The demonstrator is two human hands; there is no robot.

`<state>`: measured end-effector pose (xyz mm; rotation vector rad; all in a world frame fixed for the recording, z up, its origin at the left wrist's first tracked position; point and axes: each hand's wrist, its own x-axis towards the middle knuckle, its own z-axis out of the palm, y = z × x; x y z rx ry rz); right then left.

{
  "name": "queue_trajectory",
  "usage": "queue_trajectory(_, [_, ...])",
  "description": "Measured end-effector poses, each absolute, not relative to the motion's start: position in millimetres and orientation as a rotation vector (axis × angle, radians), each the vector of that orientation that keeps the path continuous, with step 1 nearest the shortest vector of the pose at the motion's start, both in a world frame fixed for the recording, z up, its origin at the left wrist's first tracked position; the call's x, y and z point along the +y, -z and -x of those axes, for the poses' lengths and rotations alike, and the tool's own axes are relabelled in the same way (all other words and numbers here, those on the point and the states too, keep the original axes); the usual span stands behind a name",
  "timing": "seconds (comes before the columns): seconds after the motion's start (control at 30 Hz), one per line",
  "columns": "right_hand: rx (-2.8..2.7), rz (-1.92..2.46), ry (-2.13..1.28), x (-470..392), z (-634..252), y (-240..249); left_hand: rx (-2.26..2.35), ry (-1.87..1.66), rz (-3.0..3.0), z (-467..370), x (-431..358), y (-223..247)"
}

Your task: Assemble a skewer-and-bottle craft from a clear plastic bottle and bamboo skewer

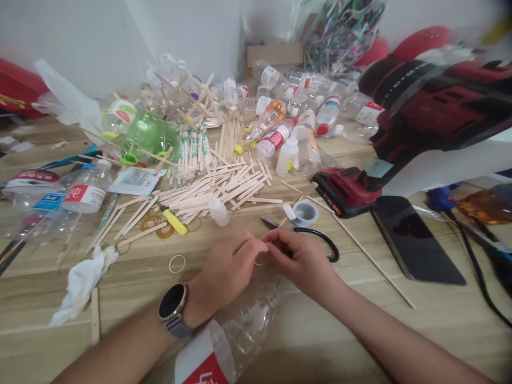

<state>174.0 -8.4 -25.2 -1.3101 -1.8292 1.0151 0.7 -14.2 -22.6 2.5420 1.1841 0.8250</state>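
Note:
My left hand [234, 261] is closed in a pinch, its fingertips meeting those of my right hand [300, 261], which is pinched as well. A thin pale arc [258, 263] shows just under the fingertips; what exactly they hold is too small to make out. Beneath the hands a clear plastic bottle [250, 336] with a red and white label lies on its side, neck toward my right hand. Black-handled scissors [334, 248] lie partly hidden behind the right hand. A white ring [176, 263] rests on the table left of my left hand.
Wooden craft sticks [216, 189] are heaped ahead, near a yellow-handled tool [175, 221] and rubber bands [162, 228]. A red and black power drill [420, 106] stands at the right beside a phone [416, 240]. A crumpled tissue [86, 280] lies left; several plastic bottles [276, 133] fill the back.

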Motion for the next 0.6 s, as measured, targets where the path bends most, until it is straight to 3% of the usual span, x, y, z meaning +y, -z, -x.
queue_trajectory(0.6, [-1.861, 1.280, -0.777, -13.3, -176.6, 23.8, 1.220, -0.920, -2.408, -0.7, -13.5, 21.8])
